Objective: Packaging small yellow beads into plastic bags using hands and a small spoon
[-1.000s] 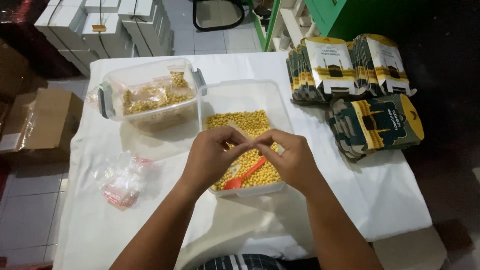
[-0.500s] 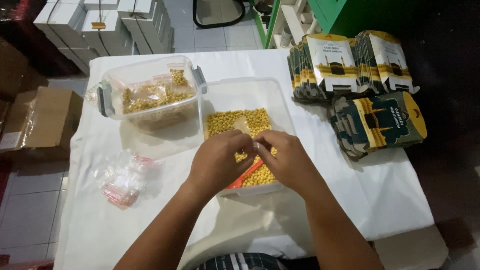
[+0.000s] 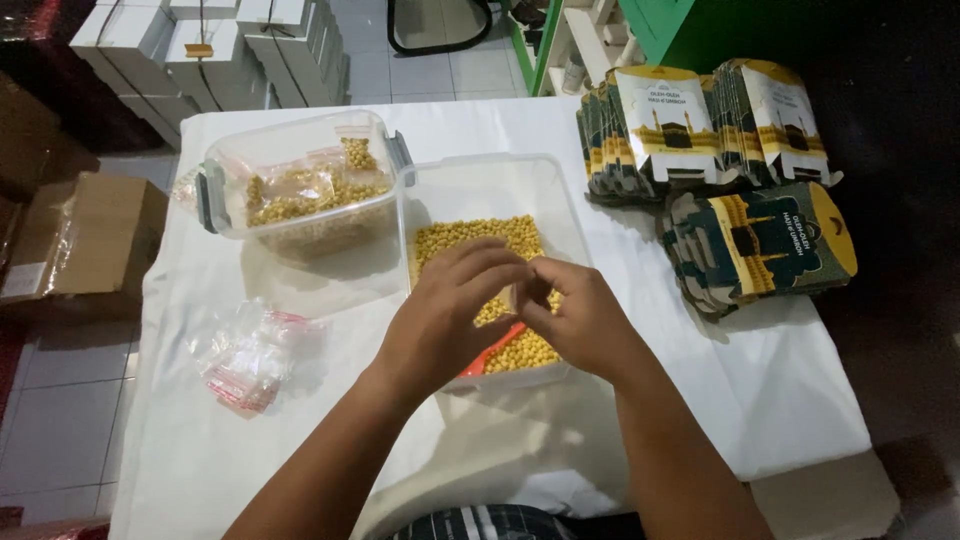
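My left hand (image 3: 440, 320) and my right hand (image 3: 585, 320) meet fingertip to fingertip above a clear plastic tub (image 3: 480, 185). Between the fingers both hands pinch a small clear bag (image 3: 517, 296), which the fingers mostly hide. The tub holds a layer of yellow round beans (image 3: 480, 240). An orange scoop (image 3: 497, 350) lies in the beans under my hands, only partly visible.
A second clear tub (image 3: 300, 150) at the back left holds filled bags of beans. Empty small bags (image 3: 245, 355) lie in a pile on the white cloth at the left. Printed card sleeves (image 3: 700, 120) and a darker stack (image 3: 760, 245) lie right. A cardboard box (image 3: 90, 240) stands on the floor.
My hands have drawn closer together over the tub. The left fingers now overlap the right fingertips, covering the small bag more than before.
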